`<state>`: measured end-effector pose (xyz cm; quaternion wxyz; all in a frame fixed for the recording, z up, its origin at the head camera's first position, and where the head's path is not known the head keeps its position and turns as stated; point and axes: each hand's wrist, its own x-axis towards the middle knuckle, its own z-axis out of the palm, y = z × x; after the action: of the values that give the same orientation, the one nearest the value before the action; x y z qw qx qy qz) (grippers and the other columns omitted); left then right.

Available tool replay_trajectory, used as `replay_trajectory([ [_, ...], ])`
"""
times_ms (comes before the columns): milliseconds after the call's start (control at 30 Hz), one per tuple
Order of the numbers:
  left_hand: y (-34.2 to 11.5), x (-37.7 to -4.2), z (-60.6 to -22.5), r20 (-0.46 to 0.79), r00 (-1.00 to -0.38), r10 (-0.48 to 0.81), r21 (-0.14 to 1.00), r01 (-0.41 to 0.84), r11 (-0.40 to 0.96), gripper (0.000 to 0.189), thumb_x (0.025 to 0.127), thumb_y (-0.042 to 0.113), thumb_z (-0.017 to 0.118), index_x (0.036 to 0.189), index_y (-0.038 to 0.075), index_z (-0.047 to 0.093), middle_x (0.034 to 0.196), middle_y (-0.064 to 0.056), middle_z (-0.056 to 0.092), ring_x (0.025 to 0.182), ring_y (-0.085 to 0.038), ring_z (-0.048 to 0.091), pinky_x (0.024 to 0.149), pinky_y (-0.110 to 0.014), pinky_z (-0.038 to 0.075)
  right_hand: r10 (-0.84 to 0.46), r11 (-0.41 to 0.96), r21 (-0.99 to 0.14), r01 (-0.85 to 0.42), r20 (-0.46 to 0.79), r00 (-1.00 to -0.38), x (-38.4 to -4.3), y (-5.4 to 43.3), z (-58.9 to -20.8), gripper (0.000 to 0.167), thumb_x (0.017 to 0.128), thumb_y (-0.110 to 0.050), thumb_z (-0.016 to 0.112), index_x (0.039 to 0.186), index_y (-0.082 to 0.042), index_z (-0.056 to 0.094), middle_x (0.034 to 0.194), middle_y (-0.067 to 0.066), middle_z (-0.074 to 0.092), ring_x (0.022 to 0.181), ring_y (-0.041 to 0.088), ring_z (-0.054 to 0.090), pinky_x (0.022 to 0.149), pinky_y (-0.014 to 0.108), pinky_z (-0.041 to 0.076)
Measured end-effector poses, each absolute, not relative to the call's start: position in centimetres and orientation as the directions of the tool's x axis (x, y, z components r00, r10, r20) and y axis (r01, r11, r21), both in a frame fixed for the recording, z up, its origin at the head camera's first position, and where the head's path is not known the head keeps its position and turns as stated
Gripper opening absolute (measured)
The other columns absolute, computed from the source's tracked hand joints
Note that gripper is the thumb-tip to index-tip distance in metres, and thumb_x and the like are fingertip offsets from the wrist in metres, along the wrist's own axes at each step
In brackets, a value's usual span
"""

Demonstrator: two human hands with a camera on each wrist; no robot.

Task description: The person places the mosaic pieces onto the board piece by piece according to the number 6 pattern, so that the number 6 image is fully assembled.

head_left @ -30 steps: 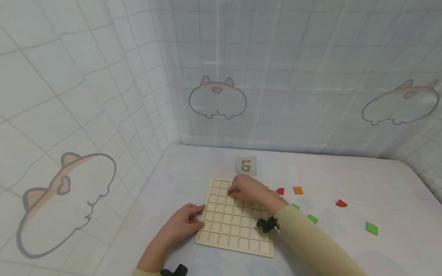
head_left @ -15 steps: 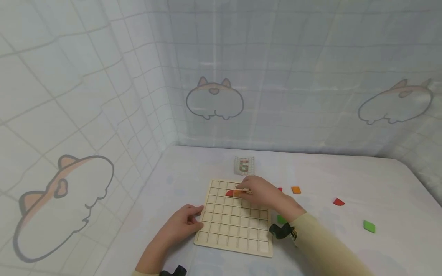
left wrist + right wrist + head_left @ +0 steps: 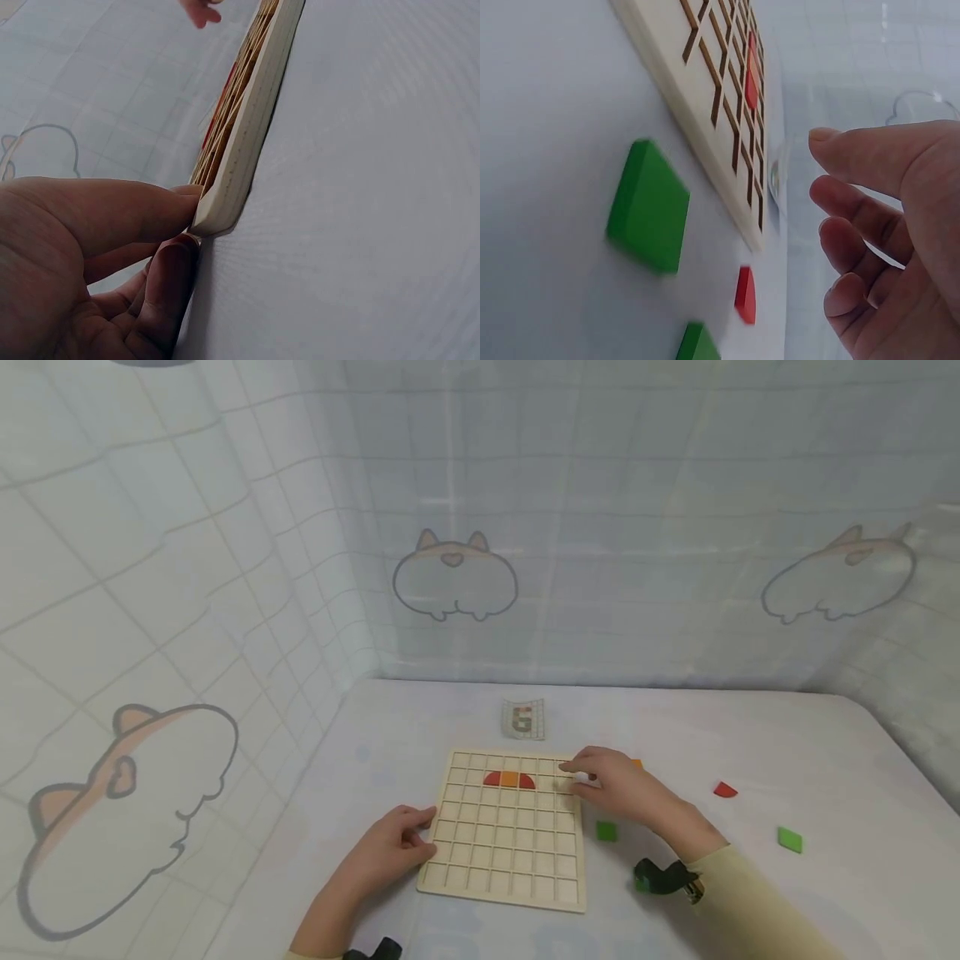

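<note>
A pale wooden grid board [image 3: 517, 839] lies flat before me. Side by side in one row sit a red quarter-round piece [image 3: 492, 778], an orange square [image 3: 509, 779] and another red quarter-round piece [image 3: 527, 782]. My left hand [image 3: 393, 843] touches the board's left edge with thumb and fingertip, seen close up in the left wrist view. Over the upper right edge hovers my right hand [image 3: 622, 785], fingers relaxed and apart, holding nothing. Just right of the board lies a green square [image 3: 607, 831]. The right wrist view shows a loose red piece [image 3: 745, 295] beyond it.
A small patterned card [image 3: 522, 719] lies behind the board. Farther right are a red quarter-round [image 3: 725, 790] and a green square [image 3: 790, 839]. An orange piece [image 3: 637, 763] is partly hidden behind the right hand. A tiled-pattern curtain encloses the table [image 3: 420, 710].
My right hand has drawn away from the row of pieces toward the right, uncovering the orange square and second red piece. The left hand keeps its place at the board's edge.
</note>
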<state>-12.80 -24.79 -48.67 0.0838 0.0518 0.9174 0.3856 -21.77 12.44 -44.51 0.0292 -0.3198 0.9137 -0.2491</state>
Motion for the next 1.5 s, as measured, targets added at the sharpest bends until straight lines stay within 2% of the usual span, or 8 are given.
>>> replay_trajectory([
  [200, -24.7, -12.8, -48.6, -0.112, -0.980, 0.162, 0.721, 0.032, 0.693, 0.059, 0.081, 0.020, 0.082, 0.135, 0.006, 0.062, 0.106, 0.000, 0.059, 0.079, -0.011, 0.057, 0.066, -0.026, 0.046, -0.547, 0.708, -0.489, -0.510, 0.078, -0.834, -20.8, 14.3, -44.5, 0.038, 0.090, -0.022, 0.074, 0.126, -0.011, 0.069, 0.113, -0.002, 0.065, 0.091, 0.011, 0.059, 0.077, 0.033, 0.051],
  [333, -24.8, -12.8, -48.7, -0.114, -0.981, 0.156, 0.725, 0.025, 0.689, 0.059, 0.081, 0.019, 0.082, 0.135, 0.006, 0.062, 0.106, 0.000, 0.059, 0.079, -0.011, 0.057, 0.066, -0.026, 0.046, -0.502, 0.731, -0.495, -0.469, 0.074, -0.861, -19.8, 15.8, -44.6, 0.039, 0.089, -0.021, 0.075, 0.126, -0.011, 0.069, 0.117, -0.001, 0.064, 0.094, 0.014, 0.062, 0.081, 0.036, 0.052],
  [400, -24.8, -12.9, -48.7, -0.116, -0.981, 0.152, 0.727, 0.020, 0.686, 0.059, 0.081, 0.018, 0.082, 0.135, 0.006, 0.062, 0.106, 0.001, 0.059, 0.079, -0.011, 0.057, 0.066, -0.026, 0.046, -0.476, 0.746, -0.492, -0.448, 0.076, -0.876, -19.4, 16.7, -44.8, 0.039, 0.089, -0.020, 0.076, 0.126, -0.012, 0.069, 0.122, 0.003, 0.063, 0.098, 0.018, 0.063, 0.084, 0.040, 0.052],
  [533, -24.8, -12.9, -48.8, -0.123, -0.981, 0.148, 0.735, 0.010, 0.678, 0.059, 0.081, 0.017, 0.081, 0.135, 0.006, 0.061, 0.107, 0.001, 0.059, 0.079, -0.012, 0.058, 0.066, -0.027, 0.047, -0.402, 0.786, -0.491, -0.375, 0.055, -0.914, -18.6, 18.2, -45.3, 0.038, 0.088, -0.024, 0.077, 0.123, -0.014, 0.071, 0.126, 0.009, 0.062, 0.098, 0.021, 0.064, 0.083, 0.041, 0.053],
  [667, -24.8, -12.9, -48.9, -0.123, -0.981, 0.153, 0.738, 0.013, 0.674, 0.059, 0.081, 0.018, 0.081, 0.135, 0.006, 0.061, 0.108, 0.000, 0.060, 0.079, -0.012, 0.058, 0.066, -0.027, 0.047, -0.325, 0.815, -0.505, -0.285, 0.008, -0.946, -18.0, 19.5, -45.9, 0.038, 0.087, -0.028, 0.077, 0.123, -0.017, 0.071, 0.120, 0.003, 0.063, 0.093, 0.017, 0.059, 0.077, 0.036, 0.053],
  [933, -24.7, -12.8, -48.8, -0.128, -0.982, 0.142, 0.739, 0.001, 0.673, 0.059, 0.081, 0.018, 0.082, 0.135, 0.006, 0.061, 0.109, -0.001, 0.060, 0.080, -0.012, 0.058, 0.066, -0.027, 0.047, -0.261, 0.829, -0.509, -0.230, 0.011, -0.965, -16.4, 21.8, -47.4, 0.040, 0.086, -0.029, 0.078, 0.122, -0.015, 0.071, 0.115, 0.001, 0.064, 0.090, 0.015, 0.058, 0.079, 0.039, 0.053],
  [1100, -24.7, -13.0, -48.7, -0.139, -0.983, 0.118, 0.724, -0.019, 0.690, 0.059, 0.080, 0.018, 0.082, 0.135, 0.007, 0.062, 0.109, 0.001, 0.060, 0.080, -0.012, 0.057, 0.066, -0.027, 0.047, -0.224, 0.826, -0.530, -0.194, 0.007, -0.975, -16.1, 22.5, -47.9, 0.044, 0.084, -0.032, 0.080, 0.122, -0.014, 0.071, 0.115, 0.001, 0.064, 0.093, 0.017, 0.059, 0.080, 0.040, 0.053],
  [1500, -24.8, -13.1, -48.9, -0.137, -0.983, 0.125, 0.734, -0.016, 0.679, 0.060, 0.079, 0.018, 0.083, 0.135, 0.007, 0.062, 0.107, 0.001, 0.060, 0.080, -0.013, 0.057, 0.066, -0.027, 0.047, -0.180, 0.845, -0.510, -0.160, 0.010, -0.984, -15.6, 23.0, -48.9, 0.049, 0.078, -0.040, 0.084, 0.118, -0.014, 0.074, 0.108, 0.000, 0.064, 0.082, 0.015, 0.051, 0.067, 0.030, 0.047],
])
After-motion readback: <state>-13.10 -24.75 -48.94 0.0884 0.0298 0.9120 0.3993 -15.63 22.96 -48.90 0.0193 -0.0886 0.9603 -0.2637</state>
